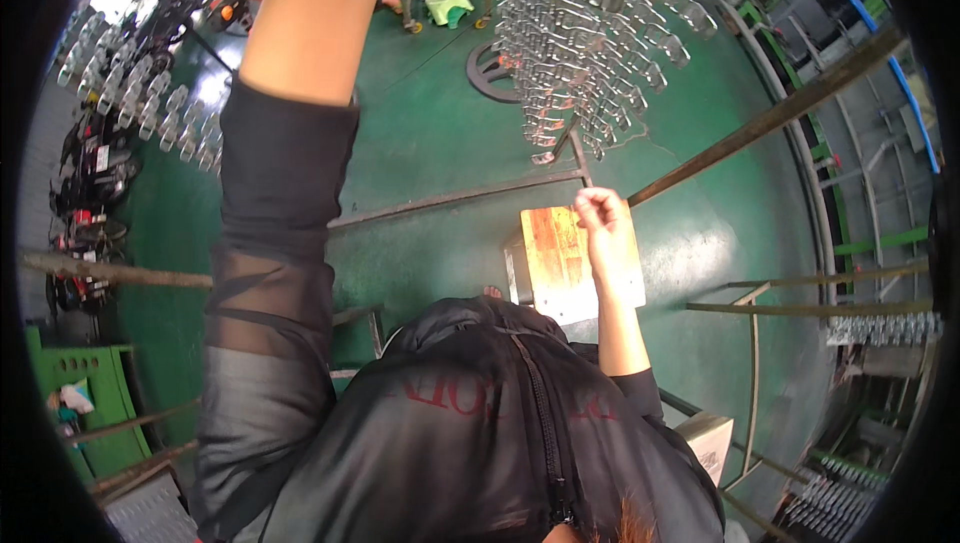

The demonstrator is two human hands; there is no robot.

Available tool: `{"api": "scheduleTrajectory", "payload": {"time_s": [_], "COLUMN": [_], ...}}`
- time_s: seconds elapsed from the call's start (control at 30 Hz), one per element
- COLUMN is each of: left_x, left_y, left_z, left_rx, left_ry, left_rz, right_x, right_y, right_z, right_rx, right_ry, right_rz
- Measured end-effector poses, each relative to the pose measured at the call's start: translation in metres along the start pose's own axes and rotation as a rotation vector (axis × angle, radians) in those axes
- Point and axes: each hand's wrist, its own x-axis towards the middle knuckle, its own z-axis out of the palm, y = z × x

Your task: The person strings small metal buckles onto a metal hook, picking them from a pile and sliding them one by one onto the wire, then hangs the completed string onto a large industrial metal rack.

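Note:
My left arm (295,28) in a sheer black sleeve reaches far up past the top edge, so my left hand is out of view. My right hand (600,211) is low in front of me, above the far edge of a wooden-topped stool or box (558,258). Its fingers are curled in, and whatever they may hold is hidden. Beyond this hand hangs a dense cluster of shiny bent metal parts (590,43) in rows. A thin metal frame bar (460,190) runs just past the stool.
More shiny parts hang at the far left (150,103), near parked motorbikes (95,163). A spoked wheel (490,73) and a pale green plastic stool (449,5) are ahead. A long bar (760,128) slants across the right. A green cabinet (100,413) stands at lower left.

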Motion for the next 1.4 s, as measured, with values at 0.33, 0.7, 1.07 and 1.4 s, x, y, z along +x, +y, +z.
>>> {"api": "scheduleTrajectory", "payload": {"time_s": [0.33, 0.7, 1.07, 1.4], "left_x": [-0.441, -0.693, -0.721, -0.710], "left_y": [-0.018, 0.188, 0.193, 0.229], "left_z": [-0.035, 0.140, 0.361, 0.470], "left_rx": [0.306, 1.501, 1.089, 1.115], "left_ry": [0.528, 1.428, 1.817, 2.782], "left_rz": [-0.916, -1.170, -1.303, -1.325], "right_x": [-0.030, -0.166, -0.412, -0.528], "right_y": [0.095, 0.112, 0.083, 0.110], "right_z": [0.080, 0.171, 0.105, 0.117], "right_rx": [-0.795, -0.998, -0.235, -0.262], "right_ry": [-1.204, -2.172, -2.622, -2.669], "right_rz": [-0.082, -1.167, -1.150, -1.546]}}
